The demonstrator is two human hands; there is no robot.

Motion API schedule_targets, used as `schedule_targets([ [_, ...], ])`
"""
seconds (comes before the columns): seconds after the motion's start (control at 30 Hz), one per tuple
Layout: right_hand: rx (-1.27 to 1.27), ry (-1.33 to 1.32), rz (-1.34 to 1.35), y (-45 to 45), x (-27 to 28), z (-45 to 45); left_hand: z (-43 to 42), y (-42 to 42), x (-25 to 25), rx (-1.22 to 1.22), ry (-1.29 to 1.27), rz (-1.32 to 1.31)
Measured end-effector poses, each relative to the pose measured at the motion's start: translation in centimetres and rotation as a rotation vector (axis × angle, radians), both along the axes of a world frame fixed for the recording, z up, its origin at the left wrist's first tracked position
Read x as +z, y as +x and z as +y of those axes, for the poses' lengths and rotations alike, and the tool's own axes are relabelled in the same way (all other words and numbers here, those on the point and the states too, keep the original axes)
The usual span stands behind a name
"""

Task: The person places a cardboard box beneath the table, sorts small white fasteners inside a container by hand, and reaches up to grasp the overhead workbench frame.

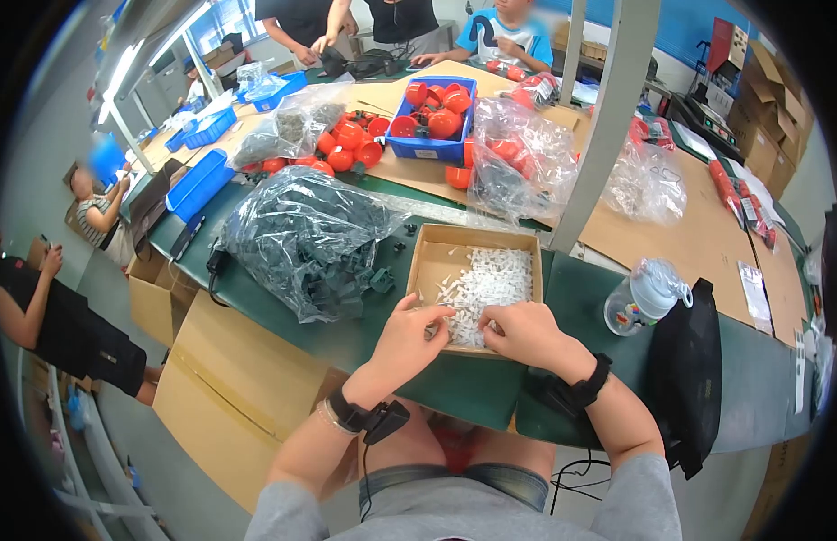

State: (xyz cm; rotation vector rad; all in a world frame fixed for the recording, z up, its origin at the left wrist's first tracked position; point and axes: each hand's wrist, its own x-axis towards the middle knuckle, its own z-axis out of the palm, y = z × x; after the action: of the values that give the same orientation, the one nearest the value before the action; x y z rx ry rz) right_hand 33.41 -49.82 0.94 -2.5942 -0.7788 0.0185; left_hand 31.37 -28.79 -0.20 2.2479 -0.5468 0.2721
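A shallow cardboard box (429,270) holding a heap of small white plastic pieces (495,275) sits on the green table in front of me. My left hand (417,326) is over the box's near left corner, thumb and forefinger curled together in a pinch. At the near right edge, my right hand (525,332) has its fingers drawn together close to the white pieces. What either pinch holds is too small to make out. Left of the box lies a large clear plastic bag (306,239) of dark green parts, with a few loose ones beside it.
A blue bin (434,149) of red cup-shaped parts stands behind the box, with more red parts around it. A metal post (608,126) rises at the table's back. To the right are a lidded bottle (639,298) and a black bag (689,374). Other people are around.
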Motion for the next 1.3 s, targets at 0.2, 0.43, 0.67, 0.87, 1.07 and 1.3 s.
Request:
schedule_targets([
  [0.2,0.094,0.095,-0.040,-0.6,0.6,0.3,0.7,-0.4,0.0,-0.047,0.024,0.018],
  [0.43,-0.072,0.329,-0.131,0.3,0.0,0.4,0.8,-0.3,1.2,-0.059,-0.007,0.020],
  [0.67,-0.106,0.304,-0.047,0.7,-0.3,0.3,2.2,-0.8,1.7,0.017,-0.298,0.046],
  [0.87,-0.107,0.251,-0.023,0.6,-0.1,0.3,6.5,-0.7,1.5,0.355,-0.084,-0.349],
  [1.07,-0.134,0.299,-0.092,0.4,-0.1,0.5,12.1,1.1,-0.4,0.549,0.218,-0.295],
  [1.3,-0.077,0.266,-0.146,0.8,-0.6,0.8,11.7,0.5,-2.8,0.594,0.519,-0.370],
])
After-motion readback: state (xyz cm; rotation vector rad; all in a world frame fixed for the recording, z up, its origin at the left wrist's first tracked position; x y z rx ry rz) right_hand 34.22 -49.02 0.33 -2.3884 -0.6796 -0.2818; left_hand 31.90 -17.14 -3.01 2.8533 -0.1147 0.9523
